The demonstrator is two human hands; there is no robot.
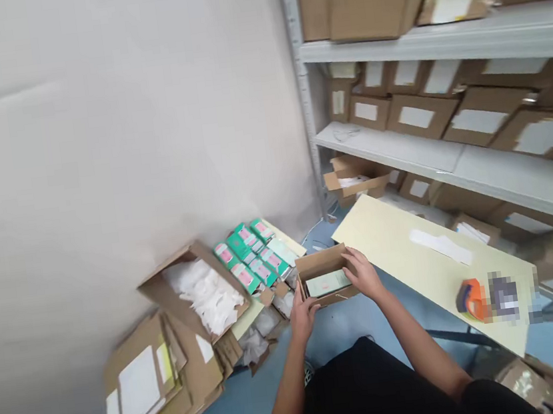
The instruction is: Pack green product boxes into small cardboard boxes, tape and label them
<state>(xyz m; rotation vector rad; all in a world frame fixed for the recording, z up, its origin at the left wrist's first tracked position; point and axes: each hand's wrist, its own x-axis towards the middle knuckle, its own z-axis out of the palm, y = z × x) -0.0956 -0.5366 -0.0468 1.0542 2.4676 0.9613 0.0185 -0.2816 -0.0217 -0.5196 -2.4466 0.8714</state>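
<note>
Between my two hands is a small cardboard box [319,262] with its top open. A pale green carton [327,283] lies inside it. My left hand [301,313] grips the box's left end, and my right hand [364,273] holds its right end with the fingers at the upper edge. The box is held in front of my body, above the blue floor. Left of it, several green and pink packages [257,258] lie in rows on a pale board.
A big carton [164,278] with white packing material and flattened cardboard [190,365] are at left. On the right, a cream table [391,236] bears a paper strip [441,246] and an orange tape dispenser [473,300]. Metal shelves [415,149] hold several labelled boxes behind it.
</note>
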